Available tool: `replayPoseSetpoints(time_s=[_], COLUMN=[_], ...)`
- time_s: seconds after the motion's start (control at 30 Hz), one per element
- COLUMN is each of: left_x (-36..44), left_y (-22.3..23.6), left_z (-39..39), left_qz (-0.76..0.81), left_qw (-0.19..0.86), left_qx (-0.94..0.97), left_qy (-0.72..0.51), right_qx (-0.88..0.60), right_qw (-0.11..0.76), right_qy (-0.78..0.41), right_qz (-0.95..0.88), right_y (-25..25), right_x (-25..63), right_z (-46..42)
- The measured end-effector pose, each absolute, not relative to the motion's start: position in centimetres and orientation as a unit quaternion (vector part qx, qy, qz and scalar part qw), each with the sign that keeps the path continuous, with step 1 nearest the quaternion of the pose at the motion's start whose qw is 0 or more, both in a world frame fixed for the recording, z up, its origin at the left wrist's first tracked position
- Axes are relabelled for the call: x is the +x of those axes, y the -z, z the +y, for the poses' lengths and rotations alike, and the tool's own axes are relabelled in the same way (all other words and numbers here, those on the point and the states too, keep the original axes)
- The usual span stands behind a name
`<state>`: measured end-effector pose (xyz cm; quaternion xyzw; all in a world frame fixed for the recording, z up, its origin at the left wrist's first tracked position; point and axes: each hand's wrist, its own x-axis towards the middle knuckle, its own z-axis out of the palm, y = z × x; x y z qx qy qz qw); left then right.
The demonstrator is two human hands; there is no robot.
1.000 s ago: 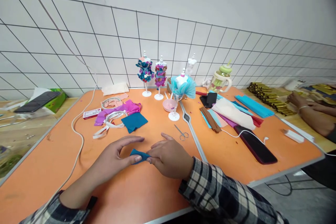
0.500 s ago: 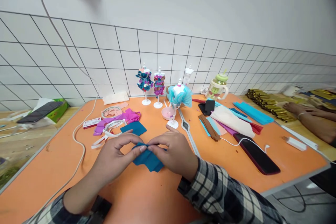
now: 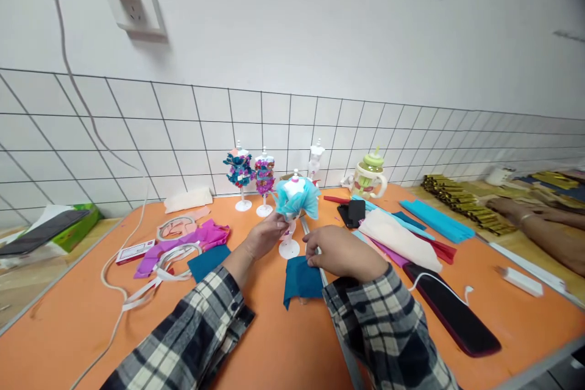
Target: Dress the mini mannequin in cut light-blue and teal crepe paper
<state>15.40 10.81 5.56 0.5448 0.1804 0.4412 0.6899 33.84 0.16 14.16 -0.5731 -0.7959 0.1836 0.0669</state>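
My right hand (image 3: 340, 250) pinches the top edge of a small teal crepe paper piece (image 3: 303, 283), which hangs over the orange table. My left hand (image 3: 265, 235) is stretched forward, fingers drawn together, over a pink bowl (image 3: 286, 235) that it mostly covers. Its fingertips are partly hidden beside the stem of a small white dress form wearing a light blue ruffled skirt (image 3: 298, 197); what they hold does not show. Another teal piece (image 3: 208, 263) lies to the left of my left wrist.
Two decorated dress forms (image 3: 239, 170) and a bare one (image 3: 315, 158) stand at the back. White ribbon rolls (image 3: 178, 256) and magenta material (image 3: 208, 236) lie left. Folded sheets (image 3: 402, 237), a dark phone (image 3: 452, 311) and a cup (image 3: 369, 175) sit right. A co-worker's arm (image 3: 543, 219) rests far right.
My hands have parted from folding the teal piece. The left has gone forward to the bowl by the dress form; the right keeps the piece, now spread flatter. The view has tilted up.
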Motion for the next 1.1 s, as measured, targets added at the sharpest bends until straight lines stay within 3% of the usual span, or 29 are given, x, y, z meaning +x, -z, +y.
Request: replayPoseSetpoints(time_s=[0.2,0.47,0.6,0.77,1.1], left_x=[16.7,15.1,13.7,12.9,12.0], left_y=[-4.7,-7.9,-9.9,-11.5,-12.4], left_z=[9.9,2.8,-0.3,-1.8,-2.2], left_qz=[0.184,0.298,0.359,0.307,0.322], left_qw=[0.710,0.688,0.669,0.713,0.677], left_qx=[0.514,0.457,0.439,0.432,0.489], left_qy=[-0.445,-0.479,-0.480,-0.460,-0.445], right_qx=[-0.542,-0.388,-0.370,-0.389,-0.314], right_qw=[0.096,0.294,0.304,0.330,0.426], right_qy=[-0.173,-0.128,-0.116,-0.089,-0.166], right_qz=[-0.817,-0.864,-0.870,-0.855,-0.832], right_y=[-14.8,-17.0,-17.5,-17.1,-17.8], right_x=[34.0,32.5,31.1,30.9,31.9], right_z=[-0.5,-4.0,-5.3,-4.7,-5.4])
